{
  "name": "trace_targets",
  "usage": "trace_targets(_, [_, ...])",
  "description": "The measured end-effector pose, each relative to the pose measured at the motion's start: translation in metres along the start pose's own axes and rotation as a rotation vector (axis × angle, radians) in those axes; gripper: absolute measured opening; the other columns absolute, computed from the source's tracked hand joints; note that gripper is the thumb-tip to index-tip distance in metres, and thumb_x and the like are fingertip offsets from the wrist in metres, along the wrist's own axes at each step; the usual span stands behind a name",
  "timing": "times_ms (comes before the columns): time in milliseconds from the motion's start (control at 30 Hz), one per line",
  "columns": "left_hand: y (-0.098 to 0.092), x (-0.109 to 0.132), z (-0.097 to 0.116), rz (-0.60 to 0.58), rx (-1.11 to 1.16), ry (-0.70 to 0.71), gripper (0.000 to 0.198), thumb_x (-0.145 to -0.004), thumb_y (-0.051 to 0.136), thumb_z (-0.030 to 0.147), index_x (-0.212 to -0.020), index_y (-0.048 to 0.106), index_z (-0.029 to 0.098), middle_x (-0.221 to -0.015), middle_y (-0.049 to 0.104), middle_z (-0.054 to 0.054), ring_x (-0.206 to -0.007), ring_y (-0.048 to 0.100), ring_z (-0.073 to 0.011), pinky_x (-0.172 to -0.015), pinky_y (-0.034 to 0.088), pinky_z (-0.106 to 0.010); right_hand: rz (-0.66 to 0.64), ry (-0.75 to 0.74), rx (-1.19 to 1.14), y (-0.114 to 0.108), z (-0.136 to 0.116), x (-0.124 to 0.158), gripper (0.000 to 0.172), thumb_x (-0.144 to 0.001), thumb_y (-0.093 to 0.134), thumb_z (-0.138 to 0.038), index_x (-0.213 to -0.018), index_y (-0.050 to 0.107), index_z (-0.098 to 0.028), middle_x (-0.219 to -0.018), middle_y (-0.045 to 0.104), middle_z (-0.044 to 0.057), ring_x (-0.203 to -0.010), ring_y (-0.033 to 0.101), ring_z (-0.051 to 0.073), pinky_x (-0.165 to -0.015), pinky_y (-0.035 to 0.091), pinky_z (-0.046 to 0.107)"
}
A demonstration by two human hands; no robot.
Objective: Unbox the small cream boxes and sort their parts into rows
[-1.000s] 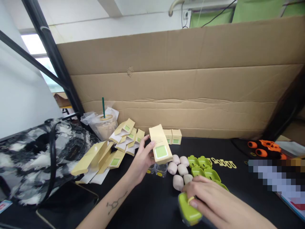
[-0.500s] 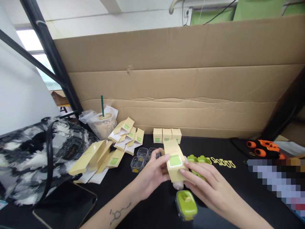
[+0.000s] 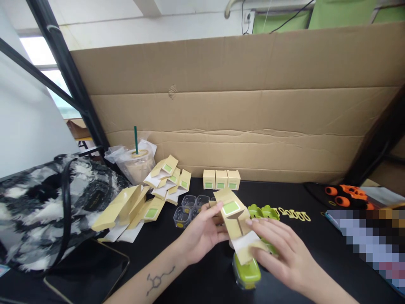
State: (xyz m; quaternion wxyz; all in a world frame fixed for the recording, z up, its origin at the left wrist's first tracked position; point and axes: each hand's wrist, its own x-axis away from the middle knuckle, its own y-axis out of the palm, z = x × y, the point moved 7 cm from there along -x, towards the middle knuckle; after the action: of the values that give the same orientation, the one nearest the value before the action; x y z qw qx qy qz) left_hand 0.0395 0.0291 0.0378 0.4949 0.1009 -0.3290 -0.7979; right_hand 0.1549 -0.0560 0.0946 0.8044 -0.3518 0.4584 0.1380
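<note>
Both my hands hold a small tan carton (image 3: 231, 216) with a green label, its near end flaps spread open. My left hand (image 3: 202, 230) grips its left side with fingers closed around it. My right hand (image 3: 278, 249) pinches the white-lined open flap at the near end. Just below the carton, a clear little container with a green lid (image 3: 247, 272) stands on the black table (image 3: 196, 278). Green lids (image 3: 264, 211) and clear cups (image 3: 186, 209) lie just beyond my hands.
Flat unfolded cartons (image 3: 139, 207) are piled at the left, three folded boxes (image 3: 221, 179) stand by the cardboard wall (image 3: 240, 114). An iced drink cup with a green straw (image 3: 136, 162), a patterned bag (image 3: 47, 202), yellow rings (image 3: 294, 215) and an orange tool (image 3: 346, 196) are also here.
My left hand brought the carton down from the pile side to the middle. My right hand let go of the green-lidded container and took the carton; its end flaps have opened.
</note>
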Motion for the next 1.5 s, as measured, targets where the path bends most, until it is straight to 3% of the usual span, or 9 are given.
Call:
trace_targets(233, [-0.006,0.003,0.0,0.079,-0.185,0.088,0.061,-0.068,0.076,0.024,-0.108,0.029,0.024,-0.099,0.062,-0.005,-0.078,0.064,-0.0151,-0.07,0.05,-0.027,-0.094,-0.118,-0.011,0.003,-0.006,-0.006,0.027,-0.092,0.039,-0.008,-0.1,0.063,-0.018,-0.099,0.073,0.006,-0.101,0.064,0.019,-0.084,0.052,0.037])
trace_targets(400, [-0.005,0.002,0.007,0.043,-0.48,0.214,0.068,-0.071,0.072,0.035,-0.115,0.021,0.024,-0.106,0.058,-0.011,-0.09,0.063,-0.0211,-0.082,0.049,-0.039,-0.088,-0.085,-0.07,0.001,-0.005,0.003,0.03,-0.093,0.039,-0.01,-0.084,0.066,-0.019,-0.086,0.074,0.002,-0.085,0.068,0.018,-0.08,0.051,0.036])
trace_targets(500, [0.003,0.022,0.034,0.083,-0.95,0.501,0.067,-0.077,0.06,0.052,-0.125,0.025,0.022,-0.123,0.047,-0.017,-0.115,0.051,-0.0291,-0.097,0.04,-0.052,-0.063,-0.032,-0.06,-0.002,-0.002,0.005,0.031,-0.092,0.039,-0.009,-0.077,0.065,-0.018,-0.086,0.074,0.003,-0.084,0.067,0.018,-0.076,0.05,0.035])
trace_targets(633, [0.039,0.07,0.04,-0.126,-1.783,0.908,0.086,-0.06,0.068,0.064,-0.131,0.041,0.023,-0.143,0.032,-0.015,-0.133,0.027,-0.0375,-0.106,0.028,-0.059,-0.033,-0.038,-0.036,-0.007,-0.003,0.0,0.032,-0.093,0.04,-0.01,-0.075,0.065,-0.017,-0.086,0.075,0.004,-0.083,0.068,0.018,-0.072,0.048,0.032])
trace_targets(733, [0.053,0.092,0.027,-0.204,-2.124,1.093,0.063,-0.075,0.063,0.048,-0.128,0.047,0.016,-0.135,0.048,-0.013,-0.125,0.042,-0.0307,-0.105,0.036,-0.05,-0.011,-0.061,-0.032,-0.009,-0.008,-0.002,0.032,-0.094,0.04,-0.011,-0.077,0.066,-0.017,-0.085,0.075,0.003,-0.083,0.069,0.018,-0.073,0.047,0.032])
trace_targets(867, [0.056,0.104,0.02,-0.231,-2.218,1.31,0.034,-0.086,0.041,0.008,-0.117,0.056,0.011,-0.118,0.062,-0.011,-0.114,0.054,-0.0216,-0.094,0.049,-0.033,-0.012,-0.042,-0.058,-0.004,-0.009,0.0,0.029,-0.095,0.037,-0.01,-0.091,0.066,-0.016,-0.093,0.074,0.005,-0.095,0.066,0.018,-0.083,0.046,0.034])
trace_targets(1033, [0.003,0.121,0.069,0.169,-2.166,1.261,0.046,-0.083,0.036,-0.002,-0.118,0.056,0.02,-0.107,0.063,-0.009,-0.101,0.061,-0.0144,-0.081,0.052,-0.021,0.027,-0.013,-0.069,-0.005,0.005,0.013,0.032,-0.077,0.067,-0.007,-0.107,0.06,-0.014,-0.1,0.07,0.008,-0.105,0.059,0.019,-0.094,0.045,0.038])
trace_targets(1267, [-0.089,0.162,0.1,0.383,-2.378,1.027,0.047,-0.087,0.038,0.017,-0.129,0.047,0.035,-0.118,0.061,-0.003,-0.1,0.063,-0.017,-0.082,0.05,-0.022,0.096,0.053,-0.053,-0.018,0.018,0.03,0.038,-0.07,0.073,-0.005,-0.103,0.062,-0.017,-0.1,0.064,0.005,-0.095,0.062,0.017,-0.097,0.046,0.035])
trace_targets(1500, [-0.106,0.164,0.102,0.51,-2.343,0.845,0.045,-0.085,0.033,0.016,-0.117,0.058,0.037,-0.118,0.061,-0.001,-0.093,0.065,-0.0158,-0.074,0.051,-0.02,-0.03,-0.078,-0.13,-0.016,0.005,0.03,0.032,-0.076,0.062,0.0,-0.101,0.066,-0.018,-0.094,0.071,0.003,-0.088,0.067,0.017,-0.091,0.051,0.034])
